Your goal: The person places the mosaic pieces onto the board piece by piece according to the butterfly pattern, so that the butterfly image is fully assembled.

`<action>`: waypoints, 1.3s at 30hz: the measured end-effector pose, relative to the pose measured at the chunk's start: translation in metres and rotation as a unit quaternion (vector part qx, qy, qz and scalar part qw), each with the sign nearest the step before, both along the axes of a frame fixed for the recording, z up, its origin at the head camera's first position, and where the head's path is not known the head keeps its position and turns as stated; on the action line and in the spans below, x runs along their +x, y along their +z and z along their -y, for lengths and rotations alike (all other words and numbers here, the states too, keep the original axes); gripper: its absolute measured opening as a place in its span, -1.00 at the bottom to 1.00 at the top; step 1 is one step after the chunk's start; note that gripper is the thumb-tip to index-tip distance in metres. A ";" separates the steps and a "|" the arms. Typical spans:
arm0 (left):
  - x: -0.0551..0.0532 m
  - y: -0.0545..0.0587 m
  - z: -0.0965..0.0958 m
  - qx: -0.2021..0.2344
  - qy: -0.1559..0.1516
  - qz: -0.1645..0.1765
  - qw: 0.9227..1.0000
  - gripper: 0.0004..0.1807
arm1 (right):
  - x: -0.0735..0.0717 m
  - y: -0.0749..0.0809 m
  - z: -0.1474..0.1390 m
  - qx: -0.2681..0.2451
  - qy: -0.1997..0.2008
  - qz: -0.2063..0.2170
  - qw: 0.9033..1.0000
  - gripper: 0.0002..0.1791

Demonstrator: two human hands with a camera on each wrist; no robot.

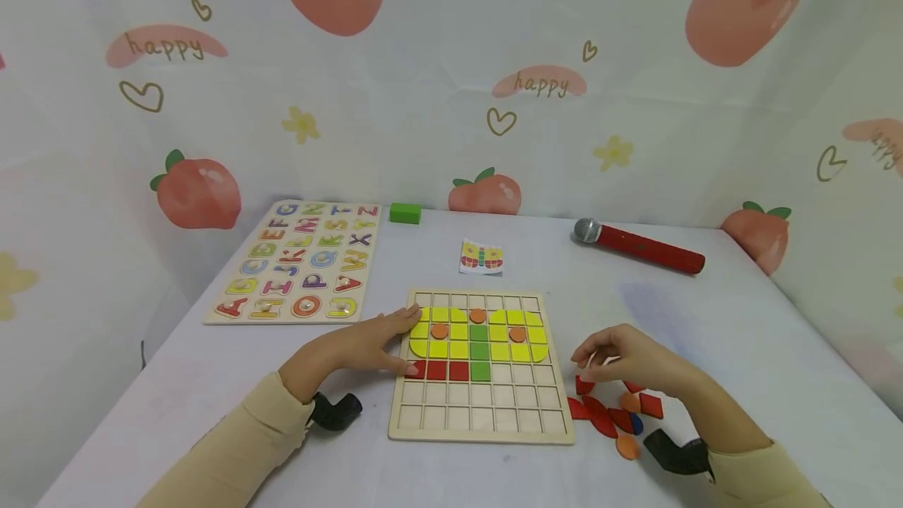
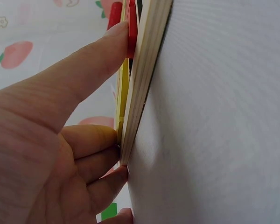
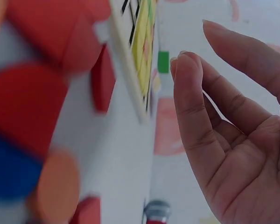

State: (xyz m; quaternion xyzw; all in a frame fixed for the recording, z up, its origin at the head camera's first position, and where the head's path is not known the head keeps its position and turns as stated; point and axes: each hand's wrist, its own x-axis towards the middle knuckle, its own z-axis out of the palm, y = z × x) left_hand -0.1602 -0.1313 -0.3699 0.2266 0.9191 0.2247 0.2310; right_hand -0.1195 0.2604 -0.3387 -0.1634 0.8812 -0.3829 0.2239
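A wooden grid board (image 1: 458, 419) lies on the table. It bears yellow pieces (image 1: 439, 350) in two wing shapes, orange discs (image 1: 517, 334), a green column (image 1: 479, 351) and a row of red squares (image 1: 437, 370). My left hand (image 1: 363, 345) rests along the board's left edge, its thumb touching the leftmost red square and the other fingers against the edge. To the right of the board, my right hand (image 1: 631, 359) hovers over loose red pieces (image 1: 600, 417), orange discs and a blue piece (image 3: 11, 168). Its fingers are loosely bent, and nothing shows between them.
Behind the board lies a small picture card (image 1: 482, 257) with a butterfly pattern. An alphabet puzzle board (image 1: 282, 312) is at the back left, beside a green block (image 1: 405, 213). A red microphone (image 1: 645, 248) lies at the back right, before a printed curtain (image 1: 423, 100).
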 end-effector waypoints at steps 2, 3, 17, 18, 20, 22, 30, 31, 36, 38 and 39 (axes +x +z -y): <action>0.000 0.000 0.000 0.000 0.001 0.000 1.000 0.06 | 0.002 -0.002 -0.012 0.004 -0.014 0.004 1.000 -0.67; 0.000 0.000 0.000 0.001 0.001 0.000 1.000 0.06 | 0.003 -0.002 -0.018 0.006 -0.022 0.010 1.000 -0.66; 0.000 0.001 0.000 0.007 -0.003 -0.001 1.000 0.04 | 0.009 -0.015 -0.074 0.020 -0.070 0.046 0.996 -0.60; 0.000 0.001 0.000 0.007 -0.004 0.000 1.000 0.04 | 0.009 -0.016 -0.075 0.024 -0.070 0.044 0.996 -0.61; 0.001 0.001 0.000 0.009 -0.005 -0.001 1.000 0.04 | 0.008 -0.017 -0.075 0.027 -0.064 0.036 0.997 -0.61; 0.001 0.001 -0.001 0.006 -0.003 -0.002 1.000 0.05 | 0.006 -0.019 -0.074 0.031 -0.056 0.030 0.997 -0.62; 0.001 0.002 -0.001 0.001 -0.006 -0.005 1.000 0.03 | 0.005 -0.021 -0.072 0.046 -0.061 0.026 0.997 -0.65; 0.001 0.002 -0.001 0.002 -0.008 -0.005 1.000 0.03 | 0.005 -0.020 -0.072 0.047 -0.063 0.025 0.997 -0.65; 0.001 0.002 -0.001 0.001 -0.005 -0.004 1.000 0.04 | 0.001 -0.014 -0.067 0.036 -0.072 0.021 0.997 -0.70; 0.001 0.002 -0.001 0.002 -0.003 -0.002 1.000 0.04 | -0.002 -0.011 -0.063 0.025 -0.072 0.019 0.997 -0.71; 0.001 0.001 0.000 0.002 -0.003 -0.001 1.000 0.04 | -0.003 -0.010 -0.061 0.021 -0.072 0.017 0.997 -0.70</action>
